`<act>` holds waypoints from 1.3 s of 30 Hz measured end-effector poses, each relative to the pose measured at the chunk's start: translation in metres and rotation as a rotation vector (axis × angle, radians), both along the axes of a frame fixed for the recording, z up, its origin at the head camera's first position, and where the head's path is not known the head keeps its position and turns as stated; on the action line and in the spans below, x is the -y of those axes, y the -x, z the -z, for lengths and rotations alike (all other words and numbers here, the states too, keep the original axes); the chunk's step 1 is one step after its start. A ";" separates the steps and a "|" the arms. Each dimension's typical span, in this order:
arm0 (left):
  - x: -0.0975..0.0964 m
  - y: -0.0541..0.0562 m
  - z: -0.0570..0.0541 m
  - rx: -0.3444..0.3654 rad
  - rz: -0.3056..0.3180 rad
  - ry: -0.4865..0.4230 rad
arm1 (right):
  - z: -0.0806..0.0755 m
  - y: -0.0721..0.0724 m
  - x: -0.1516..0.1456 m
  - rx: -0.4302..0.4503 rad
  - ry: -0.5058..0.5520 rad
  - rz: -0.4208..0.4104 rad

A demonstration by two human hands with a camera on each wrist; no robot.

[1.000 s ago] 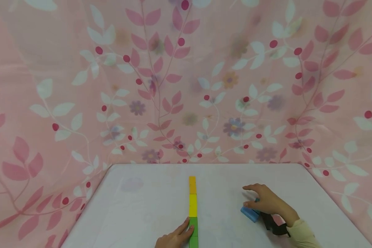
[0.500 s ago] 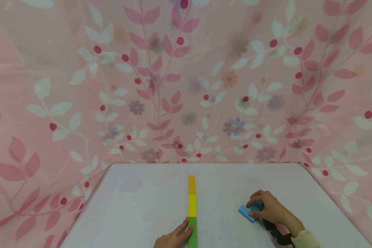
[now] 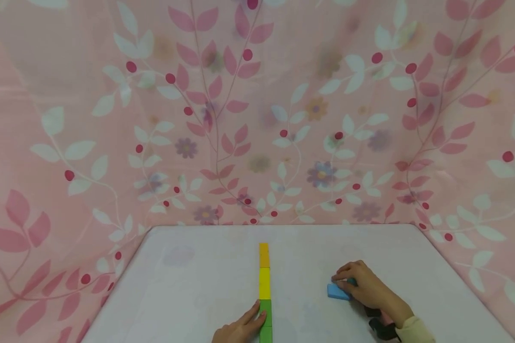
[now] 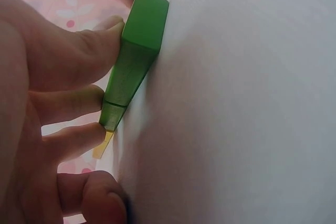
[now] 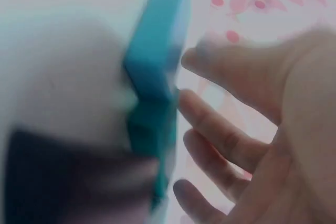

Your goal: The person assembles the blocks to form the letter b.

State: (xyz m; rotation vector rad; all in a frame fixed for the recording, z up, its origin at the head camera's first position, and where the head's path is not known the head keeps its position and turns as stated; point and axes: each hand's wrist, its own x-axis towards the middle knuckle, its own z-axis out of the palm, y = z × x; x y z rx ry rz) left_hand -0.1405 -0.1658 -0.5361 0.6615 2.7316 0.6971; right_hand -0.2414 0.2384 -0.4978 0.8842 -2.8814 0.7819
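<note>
In the head view my left hand rests at a row of blocks, its fingertips touching a green block. The left wrist view shows thumb and fingers along one side of that green block. My right hand is at a light blue block that lies on the table. Behind it is a teal block, partly hidden by the fingers. In the right wrist view the thumb and fingertips are beside the blue block and the teal block, not curled round either.
A yellow block and an orange block continue the row away from me on the white table. Black curved pieces lie under my right wrist, with something pinkish between them. A floral pink curtain stands behind the table.
My right hand has come down to the blue and teal blocks, its fingers drawing closer together. The blue block has turned and shifted slightly left. The left hand stays at the green block.
</note>
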 end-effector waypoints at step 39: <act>-0.005 -0.005 -0.005 -0.076 -0.019 0.009 | 0.016 0.005 0.056 -0.085 0.070 0.077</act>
